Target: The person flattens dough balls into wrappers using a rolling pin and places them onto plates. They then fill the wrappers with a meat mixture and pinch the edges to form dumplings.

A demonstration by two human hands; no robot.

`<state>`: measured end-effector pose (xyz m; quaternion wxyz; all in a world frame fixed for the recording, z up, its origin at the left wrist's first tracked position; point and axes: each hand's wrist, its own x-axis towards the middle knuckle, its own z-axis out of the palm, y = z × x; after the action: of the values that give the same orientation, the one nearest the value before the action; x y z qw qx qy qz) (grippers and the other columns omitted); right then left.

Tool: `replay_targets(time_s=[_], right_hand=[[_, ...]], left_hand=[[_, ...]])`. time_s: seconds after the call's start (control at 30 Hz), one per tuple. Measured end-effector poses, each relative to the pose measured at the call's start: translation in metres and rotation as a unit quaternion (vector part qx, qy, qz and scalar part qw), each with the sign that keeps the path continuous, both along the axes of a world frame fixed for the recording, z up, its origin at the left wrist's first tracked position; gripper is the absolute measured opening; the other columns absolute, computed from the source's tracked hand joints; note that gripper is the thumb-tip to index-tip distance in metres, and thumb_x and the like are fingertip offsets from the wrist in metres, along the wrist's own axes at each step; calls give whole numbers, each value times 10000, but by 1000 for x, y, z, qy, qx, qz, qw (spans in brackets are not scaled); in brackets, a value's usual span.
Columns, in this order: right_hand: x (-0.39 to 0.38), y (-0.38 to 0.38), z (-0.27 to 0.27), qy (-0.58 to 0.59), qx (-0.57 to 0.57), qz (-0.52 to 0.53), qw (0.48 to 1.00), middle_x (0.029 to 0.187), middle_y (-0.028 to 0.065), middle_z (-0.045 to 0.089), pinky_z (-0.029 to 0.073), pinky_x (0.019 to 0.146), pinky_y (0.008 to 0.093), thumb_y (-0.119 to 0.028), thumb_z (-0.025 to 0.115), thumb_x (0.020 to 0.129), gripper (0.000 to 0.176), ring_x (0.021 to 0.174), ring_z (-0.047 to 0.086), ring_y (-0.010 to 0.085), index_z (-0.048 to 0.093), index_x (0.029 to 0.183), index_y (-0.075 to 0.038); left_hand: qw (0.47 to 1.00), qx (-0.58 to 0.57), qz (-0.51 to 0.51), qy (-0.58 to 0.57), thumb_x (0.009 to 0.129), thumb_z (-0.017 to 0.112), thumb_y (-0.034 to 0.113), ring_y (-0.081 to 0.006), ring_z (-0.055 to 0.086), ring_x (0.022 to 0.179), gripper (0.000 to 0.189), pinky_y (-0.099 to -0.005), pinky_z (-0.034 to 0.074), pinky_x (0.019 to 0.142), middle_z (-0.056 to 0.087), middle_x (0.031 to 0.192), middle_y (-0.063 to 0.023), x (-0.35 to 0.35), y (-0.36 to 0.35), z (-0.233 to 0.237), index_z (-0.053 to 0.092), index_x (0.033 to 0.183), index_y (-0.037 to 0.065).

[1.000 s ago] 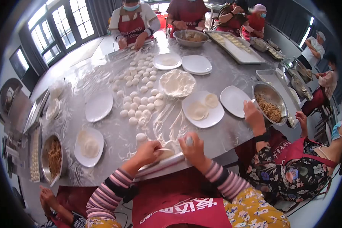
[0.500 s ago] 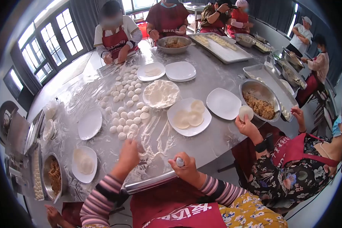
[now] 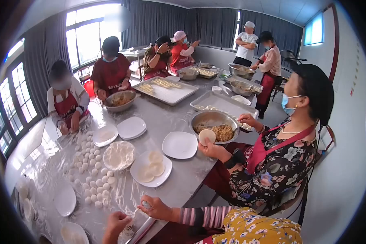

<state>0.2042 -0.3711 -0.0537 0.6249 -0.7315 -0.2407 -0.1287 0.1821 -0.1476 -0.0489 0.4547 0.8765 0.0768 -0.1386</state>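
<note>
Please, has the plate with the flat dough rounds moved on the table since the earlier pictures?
No, not visibly: the plate keeps its place beside the heap of flour, shifting neither way; only the view has turned.

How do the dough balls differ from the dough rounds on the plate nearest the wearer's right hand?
The dough balls are rounded lumps; the dough rounds, wider flat discs. The dough balls sit on the floured table; the dough rounds overlap on a plate. Both are pale.
</note>
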Motion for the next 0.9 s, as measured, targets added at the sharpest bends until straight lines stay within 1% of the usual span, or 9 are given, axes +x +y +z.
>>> replay_targets(time_s=[0.07, 0.3, 0.37, 0.43, 0.6, 0.7, 0.77, 0.8, 0.9], right_hand=[[10, 9, 14, -70, -19, -29, 997, 610, 190, 518, 407, 480, 418, -111, 681, 774, 249, 598, 542, 417, 463, 874, -41], [9, 5, 5, -60, -30, -38, 997, 640, 229, 534, 411, 488, 435, -141, 669, 781, 265, 626, 553, 421, 472, 925, -38], [12, 9, 1, -89, -7, -59, 994, 625, 200, 515, 396, 468, 397, -141, 706, 766, 287, 570, 549, 387, 481, 920, -50], [28, 22, -7, -94, -20, -62, 993, 625, 193, 520, 400, 469, 399, -143, 705, 767, 287, 567, 548, 386, 481, 920, -49], [10, 8, 2, -74, -53, -53, 994, 612, 211, 529, 425, 497, 439, -139, 676, 771, 277, 615, 551, 429, 481, 942, -43], [-6, -3, 2, -26, -32, -63, 997, 621, 223, 534, 425, 502, 453, -154, 662, 781, 274, 614, 546, 437, 477, 952, -47], [0, 4, -2, -148, -62, -104, 982, 643, 195, 523, 404, 486, 423, -138, 695, 767, 287, 557, 531, 397, 482, 930, -37], [6, 12, -2, -96, -36, -98, 990, 638, 165, 524, 409, 489, 419, -132, 689, 772, 260, 557, 537, 387, 490, 908, -35], [15, 21, 4, -64, -43, -80, 994, 641, 145, 522, 409, 485, 408, -124, 683, 777, 228, 564, 547, 374, 500, 878, -33]], left_hand=[[999, -13, -14, -35, 698, 713, 144, -126, 588, 611, 203, -292, 476, 572, 641, 677, -82, -5, -15, 1, 649, 782, -29], [996, -14, 15, -86, 684, 688, 98, -111, 563, 566, 125, -267, 459, 528, 616, 621, -60, -23, -18, 8, 649, 732, -10], [996, -9, 19, -81, 692, 676, 93, -111, 560, 550, 114, -273, 459, 526, 620, 625, -60, -22, -23, 2, 649, 740, -7], [994, 60, -18, -95, 697, 665, 86, -177, 626, 611, 133, -301, 484, 591, 647, 665, -107, -21, -36, 7, 647, 785, -12], [995, 53, -28, -75, 714, 665, 107, -192, 637, 642, 131, -314, 483, 614, 654, 688, -116, -22, -37, 14, 647, 784, -3], [994, -10, -18, -103, 707, 646, 70, -115, 570, 542, 77, -283, 455, 521, 616, 598, -63, -30, -22, -11, 646, 731, -2], [996, 27, -43, -69, 703, 643, 70, -122, 577, 552, 79, -290, 461, 526, 625, 612, -63, -34, -27, -16, 648, 731, -3], [992, 85, -63, -63, 693, 673, 134, -249, 649, 666, 172, -339, 492, 625, 653, 705, -143, -31, -30, -4, 658, 816, 14], [989, 114, -50, -78, 688, 676, 151, -274, 648, 669, 169, -352, 495, 634, 651, 708, -146, -25, -44, 24, 666, 806, 30]])
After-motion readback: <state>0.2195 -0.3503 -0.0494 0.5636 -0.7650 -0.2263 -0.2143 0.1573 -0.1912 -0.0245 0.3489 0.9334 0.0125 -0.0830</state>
